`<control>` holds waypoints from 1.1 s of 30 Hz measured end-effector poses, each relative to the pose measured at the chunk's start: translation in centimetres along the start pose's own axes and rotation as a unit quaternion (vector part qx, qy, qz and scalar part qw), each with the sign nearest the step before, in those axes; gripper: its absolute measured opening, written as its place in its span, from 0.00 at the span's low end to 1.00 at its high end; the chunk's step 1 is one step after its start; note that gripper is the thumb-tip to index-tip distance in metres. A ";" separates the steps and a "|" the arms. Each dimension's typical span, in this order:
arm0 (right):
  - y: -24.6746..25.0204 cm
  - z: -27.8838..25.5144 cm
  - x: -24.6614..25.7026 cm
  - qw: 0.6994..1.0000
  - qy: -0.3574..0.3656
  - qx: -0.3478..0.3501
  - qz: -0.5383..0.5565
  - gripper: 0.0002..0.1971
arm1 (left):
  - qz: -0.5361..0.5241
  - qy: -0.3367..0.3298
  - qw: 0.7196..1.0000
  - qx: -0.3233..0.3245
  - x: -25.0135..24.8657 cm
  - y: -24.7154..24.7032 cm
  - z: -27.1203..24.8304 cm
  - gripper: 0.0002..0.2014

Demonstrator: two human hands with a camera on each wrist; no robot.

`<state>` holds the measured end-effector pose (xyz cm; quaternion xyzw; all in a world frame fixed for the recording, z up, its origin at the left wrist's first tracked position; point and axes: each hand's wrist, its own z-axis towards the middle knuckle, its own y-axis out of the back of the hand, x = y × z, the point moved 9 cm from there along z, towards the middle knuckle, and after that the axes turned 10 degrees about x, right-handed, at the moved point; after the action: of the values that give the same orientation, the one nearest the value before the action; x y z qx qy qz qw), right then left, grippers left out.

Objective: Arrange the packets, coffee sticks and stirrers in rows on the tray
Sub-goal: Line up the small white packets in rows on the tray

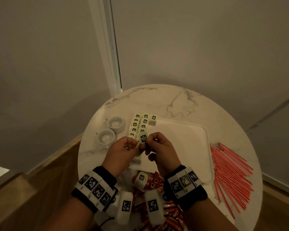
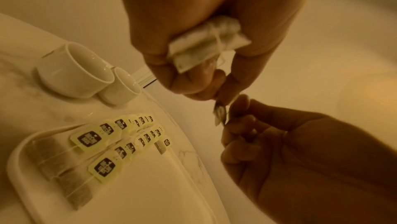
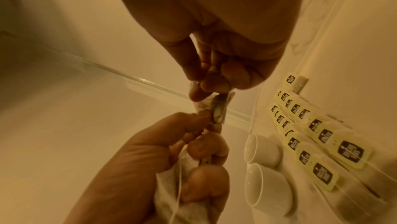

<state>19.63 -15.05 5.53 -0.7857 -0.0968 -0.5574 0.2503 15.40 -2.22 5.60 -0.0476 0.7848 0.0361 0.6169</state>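
Observation:
Above the near-left part of the white tray [image 1: 182, 144], both hands hold one tea bag. My left hand [image 1: 133, 145] grips the white pouch [image 2: 206, 44] in its curled fingers. My right hand [image 1: 149, 141] pinches the bag's yellow-green tag [image 1: 143, 138] between thumb and fingertips. Two rows of tea bags [image 1: 138, 125] lie along the tray's left side, tags overlapping, with one more bag [image 1: 153, 119] at the far end. Red coffee sticks [image 1: 153, 180] are heaped at the table's near edge under my wrists, a tea bag [image 1: 141, 178] on top of them. Red stirrers [image 1: 230, 174] lie right of the tray.
Two white cups [image 1: 115, 124] [image 1: 105, 137] stand on the round marble table [image 1: 173, 100] just left of the tray. Another tea bag [image 1: 136, 161] lies at the tray's near-left corner below my hands. Walls close in behind the table.

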 end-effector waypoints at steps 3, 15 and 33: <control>0.2 0.0 -0.5 1.000 -0.002 -0.005 -0.003 0.09 | -0.037 0.049 0.998 0.003 1.1 0.1 0.2 0.09; 1.0 0.1 -1.5 0.999 -0.022 -0.034 0.017 0.07 | -0.054 0.051 0.997 -0.010 1.7 -0.4 0.3 0.07; 1.5 -0.4 -1.4 1.000 -0.009 -0.013 0.013 0.07 | 0.023 0.048 0.998 -0.015 1.6 -1.4 0.7 0.14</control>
<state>19.45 -16.37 3.90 -0.7951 -0.0819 -0.5481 0.2464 15.88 -3.57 3.92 -0.0400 0.8135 0.0596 0.5771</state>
